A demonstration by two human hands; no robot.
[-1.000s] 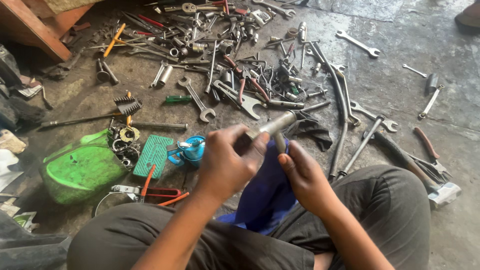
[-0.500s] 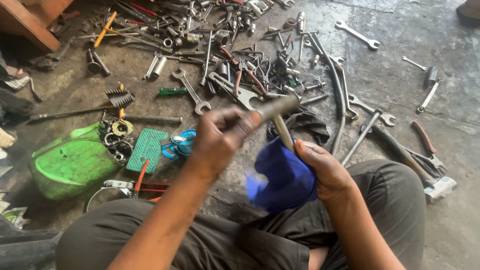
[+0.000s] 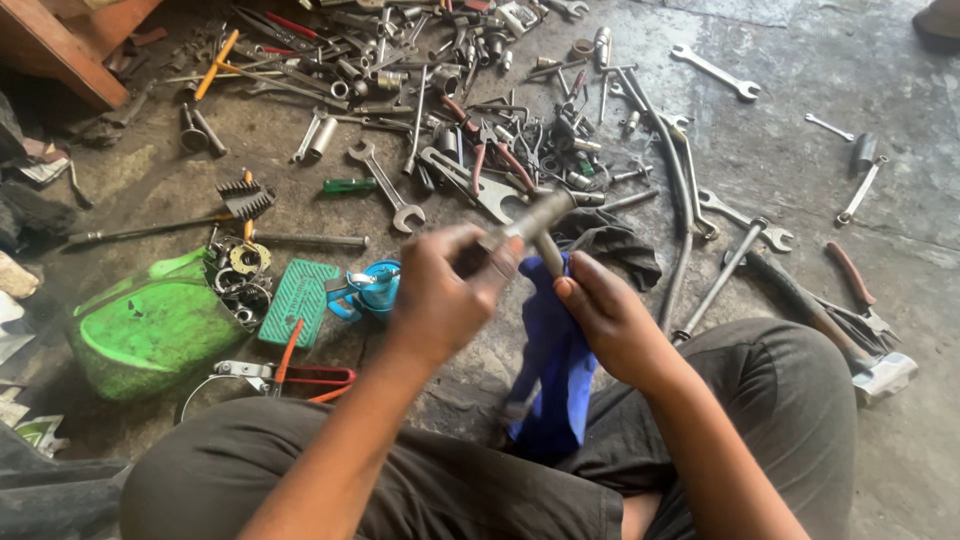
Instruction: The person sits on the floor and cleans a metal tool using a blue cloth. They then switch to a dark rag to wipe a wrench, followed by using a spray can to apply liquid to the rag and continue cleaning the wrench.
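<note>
My left hand [image 3: 440, 295] grips one end of a grey T-shaped metal tool [image 3: 535, 222] and holds it above the floor, angled up to the right. My right hand [image 3: 610, 320] holds a blue cloth [image 3: 555, 375] wrapped round the tool's downward stem, and the cloth hangs down between my knees. A black rag [image 3: 610, 245] lies on the floor just behind the tool.
Several spanners, sockets, pliers and screwdrivers litter the concrete floor ahead [image 3: 450, 110]. A green plastic container [image 3: 150, 325] and a blue oil can [image 3: 372, 290] sit at left. A hammer [image 3: 850, 345] lies at right, and long steel rods [image 3: 690, 200] lie ahead right.
My right hand slid the blue cloth back up the tool's stem. The tool dropped a little after being raised half a second ago. The cloth now hangs lower.
</note>
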